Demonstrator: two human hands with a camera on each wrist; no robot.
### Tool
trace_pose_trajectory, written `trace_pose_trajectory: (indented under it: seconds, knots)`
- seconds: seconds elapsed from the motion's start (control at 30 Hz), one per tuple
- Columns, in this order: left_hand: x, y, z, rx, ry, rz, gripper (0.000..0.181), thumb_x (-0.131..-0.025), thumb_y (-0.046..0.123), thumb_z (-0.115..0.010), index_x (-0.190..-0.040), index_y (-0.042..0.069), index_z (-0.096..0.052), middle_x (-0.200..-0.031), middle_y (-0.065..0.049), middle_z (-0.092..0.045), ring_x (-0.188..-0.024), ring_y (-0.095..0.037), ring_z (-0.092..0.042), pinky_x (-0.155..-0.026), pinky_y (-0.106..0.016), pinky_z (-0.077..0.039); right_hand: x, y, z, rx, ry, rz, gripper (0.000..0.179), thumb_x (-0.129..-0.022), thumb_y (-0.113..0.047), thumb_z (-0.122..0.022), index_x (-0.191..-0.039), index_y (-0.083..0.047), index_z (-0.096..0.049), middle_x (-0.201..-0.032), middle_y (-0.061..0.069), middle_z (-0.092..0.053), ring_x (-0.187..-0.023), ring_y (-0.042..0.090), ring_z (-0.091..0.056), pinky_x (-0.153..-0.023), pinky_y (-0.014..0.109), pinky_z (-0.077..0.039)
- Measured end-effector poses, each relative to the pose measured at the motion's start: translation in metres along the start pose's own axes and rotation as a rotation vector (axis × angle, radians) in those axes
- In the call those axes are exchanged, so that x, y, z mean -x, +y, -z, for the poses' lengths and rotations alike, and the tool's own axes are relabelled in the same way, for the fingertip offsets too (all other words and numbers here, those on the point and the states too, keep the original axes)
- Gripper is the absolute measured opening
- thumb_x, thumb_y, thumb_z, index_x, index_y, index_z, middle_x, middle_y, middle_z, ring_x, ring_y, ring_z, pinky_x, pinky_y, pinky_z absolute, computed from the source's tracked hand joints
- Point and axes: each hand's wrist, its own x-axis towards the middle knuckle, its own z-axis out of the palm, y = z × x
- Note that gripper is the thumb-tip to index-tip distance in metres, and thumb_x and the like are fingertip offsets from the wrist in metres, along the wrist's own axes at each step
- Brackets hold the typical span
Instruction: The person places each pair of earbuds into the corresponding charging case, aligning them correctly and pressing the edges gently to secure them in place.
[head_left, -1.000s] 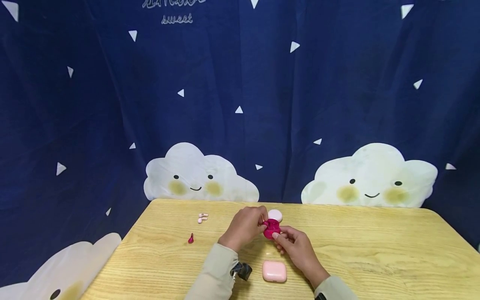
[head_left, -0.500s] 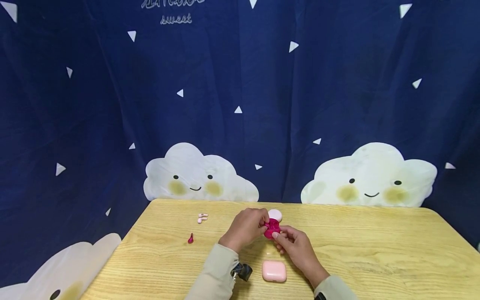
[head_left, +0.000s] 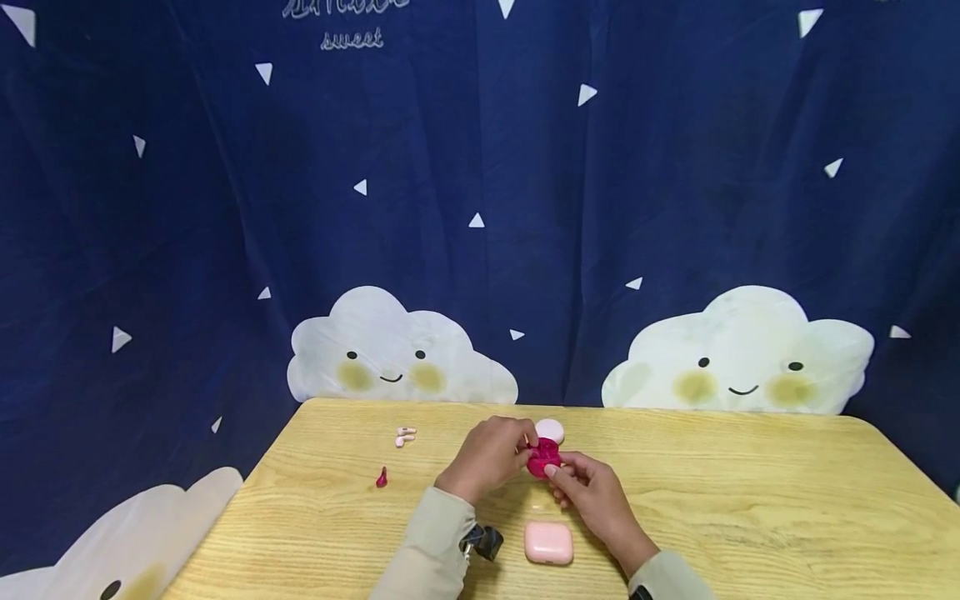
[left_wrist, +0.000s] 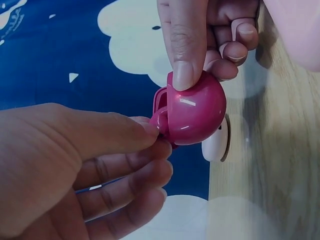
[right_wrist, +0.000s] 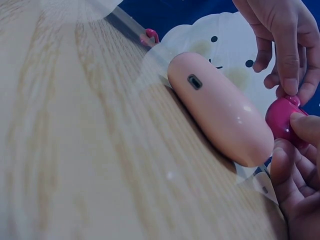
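The person's left hand point(head_left: 487, 457) and right hand point(head_left: 600, 496) meet over the desk point(head_left: 750, 500) at a small glossy magenta earbud case point(left_wrist: 197, 112); the case is held up off the wood with its lid raised, between the round white case point(head_left: 551, 430) farther back and the pale pink case point(head_left: 548, 543) nearer the person; the fingers of the right hand grip the magenta earbud case, the thumb pressed flat on its rounded outer shell and the other fingers bent behind it; the left hand pinches a magenta earbud point(left_wrist: 160, 120) narrowly between thumb and index finger, right at the open mouth of the case, its other fingers loosely curved below; how far the earbud sits inside cannot be told, as the fingertips cover part of it

The pale pink case lies shut on the desk, a small port showing in its side in the right wrist view; to the left of the hands, well apart from them, lies a second magenta earbud point(head_left: 382, 477); farther back, a pair of pale earbuds point(head_left: 405, 436) lies side by side; behind the desk hangs a dark blue curtain point(head_left: 450, 125) printed with white triangles and smiling clouds
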Motion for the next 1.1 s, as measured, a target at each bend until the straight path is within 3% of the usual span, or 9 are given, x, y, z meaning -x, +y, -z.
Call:
trace_pose_trajectory:
  seconds: [0.7, 1.1]
  knots:
    - [0.0009, -0.0013, 0.0007, -0.003, 0.015, -0.03, 0.011, -0.081, 0.008, -0.075, -0.088, 0.017, -0.073, -0.075, 0.008, -0.064, -0.066, -0.004, -0.054, -0.059, -0.018, -0.043, -0.0002, -0.0005, -0.0005, 0.001, 0.011, 0.009, 0.023, -0.088, -0.01, -0.069, -0.104, 0.006, -0.067, -0.073, 0.012, -0.06, -0.058, 0.013, -0.056, -0.051, 0.024, -0.051]
    - [0.0026, -0.0023, 0.0021, 0.018, 0.003, -0.01, 0.012, -0.082, 0.007, -0.073, -0.089, 0.016, -0.073, -0.075, 0.006, -0.066, -0.066, -0.004, -0.053, -0.058, -0.019, -0.043, -0.0005, 0.0015, 0.0002, 0.013, 0.01, 0.011, 0.022, -0.088, -0.009, -0.069, -0.103, 0.007, -0.067, -0.073, 0.011, -0.061, -0.058, 0.013, -0.057, -0.051, 0.025, -0.052]
